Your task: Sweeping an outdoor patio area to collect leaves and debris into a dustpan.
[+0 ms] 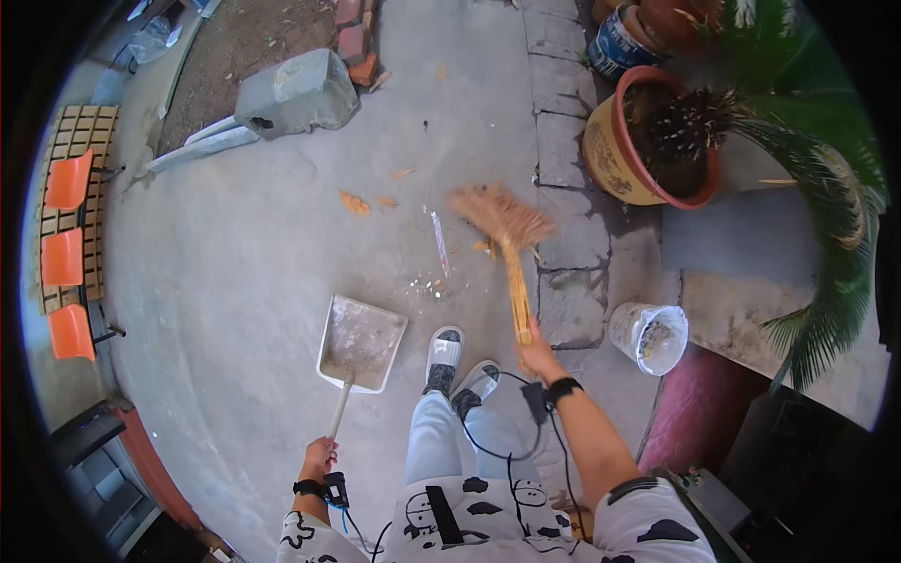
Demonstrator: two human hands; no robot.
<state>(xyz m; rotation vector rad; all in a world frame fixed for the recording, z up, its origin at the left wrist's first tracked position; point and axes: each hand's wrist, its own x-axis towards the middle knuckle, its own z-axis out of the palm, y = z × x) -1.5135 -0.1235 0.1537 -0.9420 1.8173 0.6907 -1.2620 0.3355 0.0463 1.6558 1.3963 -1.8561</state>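
Note:
My left hand (320,454) grips the handle of a long-handled dustpan (360,338), whose pan rests on the concrete floor left of my feet. The pan looks dusty inside. In my right hand (540,355) is the yellowish handle of a straw broom (503,214); its bristles are blurred, by the edge of the stone slabs. Left of the broom lies a thin white strip of wrapper (440,244). Small white crumbs (426,287) are scattered just beyond my feet. Dry orange leaves lie farther out, the largest leaf (353,203) left of the strip. More leaf bits sit beside the broom head.
A white bucket (626,331) with a liner stands at right. Beyond it are a potted palm (605,151) and a painted bucket (612,46). A concrete block (299,91) and red bricks (352,42) edge bare soil. Orange seats (63,257) line the left. Cables hang from my wrists.

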